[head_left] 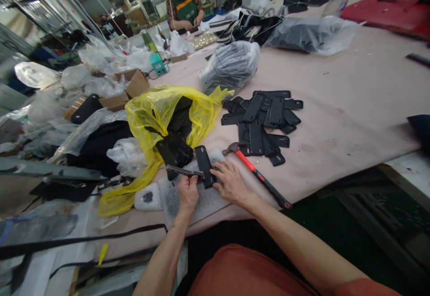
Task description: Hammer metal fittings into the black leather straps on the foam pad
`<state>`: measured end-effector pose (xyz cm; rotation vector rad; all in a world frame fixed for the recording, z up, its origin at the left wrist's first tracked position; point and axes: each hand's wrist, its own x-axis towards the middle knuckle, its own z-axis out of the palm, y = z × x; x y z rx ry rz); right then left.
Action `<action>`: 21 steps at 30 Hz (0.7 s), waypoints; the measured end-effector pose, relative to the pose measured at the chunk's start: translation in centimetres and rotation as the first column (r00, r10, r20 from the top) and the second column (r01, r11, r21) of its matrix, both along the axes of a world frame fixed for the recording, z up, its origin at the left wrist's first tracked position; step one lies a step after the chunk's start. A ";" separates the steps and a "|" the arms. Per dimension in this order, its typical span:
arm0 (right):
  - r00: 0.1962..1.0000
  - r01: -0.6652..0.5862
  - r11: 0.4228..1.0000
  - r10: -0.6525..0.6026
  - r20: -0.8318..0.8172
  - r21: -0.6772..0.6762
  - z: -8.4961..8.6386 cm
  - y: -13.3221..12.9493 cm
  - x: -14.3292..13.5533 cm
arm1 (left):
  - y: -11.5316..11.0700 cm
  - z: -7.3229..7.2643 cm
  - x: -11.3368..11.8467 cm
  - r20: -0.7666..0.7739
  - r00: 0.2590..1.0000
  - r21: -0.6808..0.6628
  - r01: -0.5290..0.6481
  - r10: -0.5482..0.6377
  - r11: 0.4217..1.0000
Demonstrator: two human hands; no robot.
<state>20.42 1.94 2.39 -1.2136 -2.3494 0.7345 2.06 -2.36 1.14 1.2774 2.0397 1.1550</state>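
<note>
My left hand (188,194) is closed on a slim metal tool (179,170), whose exact kind I cannot make out. The tool points left, and its right end meets a flat black piece (203,164) with small slots near its ends. My right hand (230,182) grips this piece by its right edge. Beneath both hands lies a pale, scuffed board (212,206). A claw hammer (251,165) with a red and black handle rests to the right. Further back is a loose pile of similar black pieces (257,117). More black pieces (174,150) are stacked at the left.
An open yellow plastic bag (144,108) holds dark pieces just beyond the stack. A clear-wrapped grey bundle (230,65) stands behind the pile. Plastic bags and a cardboard box (136,85) crowd the left side. Across the table a person (184,7) works with both hands.
</note>
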 end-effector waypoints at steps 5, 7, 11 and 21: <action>0.999 -0.007 1.000 0.007 -0.036 -0.005 -0.3 0.1 -0.1 | -0.7 0.4 0.3 -0.004 0.997 0.026 0.075 -0.075 0.997; 0.999 -0.011 1.000 0.011 -0.047 -0.004 -0.3 0.2 0.0 | -0.8 0.4 0.5 -0.006 0.997 0.048 0.079 -0.079 0.996; 0.999 -0.015 1.000 0.015 -0.050 -0.001 -0.3 0.2 0.0 | -0.8 0.4 0.9 -0.042 0.990 0.060 0.140 -0.138 0.988; 0.999 0.000 1.000 0.001 -0.053 0.008 -0.7 0.1 -0.1 | -0.4 -0.3 1.3 -0.146 0.954 0.102 0.276 -0.260 0.956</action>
